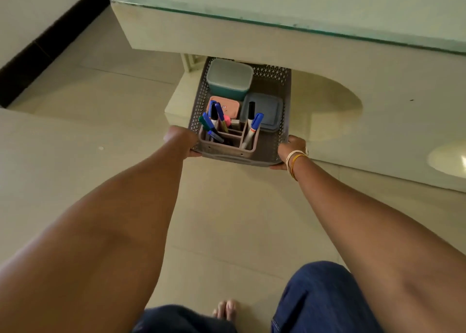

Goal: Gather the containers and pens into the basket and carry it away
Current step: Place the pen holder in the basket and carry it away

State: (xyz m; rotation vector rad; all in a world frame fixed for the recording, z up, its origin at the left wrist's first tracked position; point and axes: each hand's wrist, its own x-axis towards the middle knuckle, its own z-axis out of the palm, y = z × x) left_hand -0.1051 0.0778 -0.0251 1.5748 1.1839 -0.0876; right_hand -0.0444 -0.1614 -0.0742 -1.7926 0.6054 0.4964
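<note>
A grey perforated basket (271, 146) sits half under the edge of a table, on its low shelf. Inside it are a teal container (230, 79) with a pale lid at the back, a flat pink container (227, 105), a grey lidded container (264, 110) on the right, and a divided pen holder (227, 147) at the front with several pens (255, 128) standing in it. My left hand (180, 141) grips the basket's near left corner. My right hand (290, 151), with bangles at the wrist, grips the near right corner.
A glass-topped cream table (302, 29) overhangs the basket's far end. Its low base shelf (176, 103) lies under the basket's left side. Beige floor tiles (227, 219) stretch toward me, where my knees and a bare foot show. A dark skirting runs along the wall at left.
</note>
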